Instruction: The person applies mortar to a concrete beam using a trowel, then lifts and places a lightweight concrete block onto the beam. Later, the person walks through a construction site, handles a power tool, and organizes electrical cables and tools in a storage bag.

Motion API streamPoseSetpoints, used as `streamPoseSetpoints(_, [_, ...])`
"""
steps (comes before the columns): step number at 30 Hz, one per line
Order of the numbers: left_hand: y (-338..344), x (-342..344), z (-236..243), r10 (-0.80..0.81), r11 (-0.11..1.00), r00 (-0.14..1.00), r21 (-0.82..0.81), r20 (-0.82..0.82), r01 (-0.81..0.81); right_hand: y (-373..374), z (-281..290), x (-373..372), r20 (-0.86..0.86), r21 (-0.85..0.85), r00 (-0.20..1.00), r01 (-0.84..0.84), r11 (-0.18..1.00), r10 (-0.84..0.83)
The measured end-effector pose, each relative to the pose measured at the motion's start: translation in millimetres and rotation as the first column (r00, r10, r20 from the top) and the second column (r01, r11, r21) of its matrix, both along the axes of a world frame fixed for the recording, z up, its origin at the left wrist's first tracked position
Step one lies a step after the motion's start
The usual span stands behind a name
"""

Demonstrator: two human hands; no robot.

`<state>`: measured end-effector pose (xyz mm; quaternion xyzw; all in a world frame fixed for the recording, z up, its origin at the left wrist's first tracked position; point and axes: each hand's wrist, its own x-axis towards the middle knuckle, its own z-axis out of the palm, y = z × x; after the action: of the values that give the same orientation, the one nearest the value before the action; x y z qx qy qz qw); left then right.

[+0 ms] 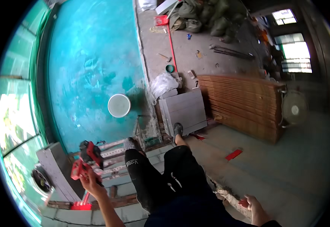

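Observation:
My left hand [92, 184] is closed on a red-and-black power tool [82, 169] at the lower left. Its exact kind I cannot make out, as my fingers and blur hide part of it. A bulky red-and-black part [91, 153] sits just beyond my fingers, above several pale perforated strips [112, 152]. Over at the lower right, my right hand [252, 206] hangs in the air with loosely bent fingers apart, and nothing plain to see in it. The broken masonry edge [225, 195] lies nearest to it.
A white bucket [119, 106] stands on the turquoise-coated floor [93, 49]. Grey blocks [183, 111] and a stack of brown boards [242, 106] lie ahead to the right. A fan [294, 109] stands beside the boards. A hammer [165, 57] and long bars [231, 52] lie farther off.

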<state>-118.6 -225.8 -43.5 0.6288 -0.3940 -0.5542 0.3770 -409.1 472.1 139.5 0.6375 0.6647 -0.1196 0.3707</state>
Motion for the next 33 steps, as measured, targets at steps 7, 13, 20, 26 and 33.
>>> streamPoseSetpoints(7, [-42.1, 53.3, -85.9, 0.252, 0.956, 0.965, -0.173, 0.079, -0.235, -274.8, -82.1, -198.5, -0.056, -0.506, 0.288, -0.834, 0.222, 0.956])
streamPoseSetpoints(13, [70.3, -6.3, -60.5, 0.569, 0.678, 0.795, -0.667, 0.21, -0.309, -313.6, -370.2, -321.7, -0.559, -0.415, -0.437, -0.589, -0.694, 0.705])
streamPoseSetpoints(20, [245.2, -138.5, -207.1, 0.738, 0.673, 0.656, -0.239, 0.154, -0.7, -103.5, -604.0, -387.8, -0.427, -0.546, 0.317, -0.837, 0.039, 0.847])
streamPoseSetpoints(26, [305.1, -242.2, -236.5, 0.694, 0.672, 0.713, 0.271, 0.094, -0.689, -137.7, -563.7, -374.9, -0.288, -0.686, -0.022, -0.693, -0.222, 0.957])
streamPoseSetpoints(33, [292.3, -386.1, -382.4, 0.553, 0.682, 0.832, 0.6, -0.051, -0.417, -128.9, -560.8, -552.4, -0.618, -0.389, 0.154, -0.912, -0.13, 0.771])
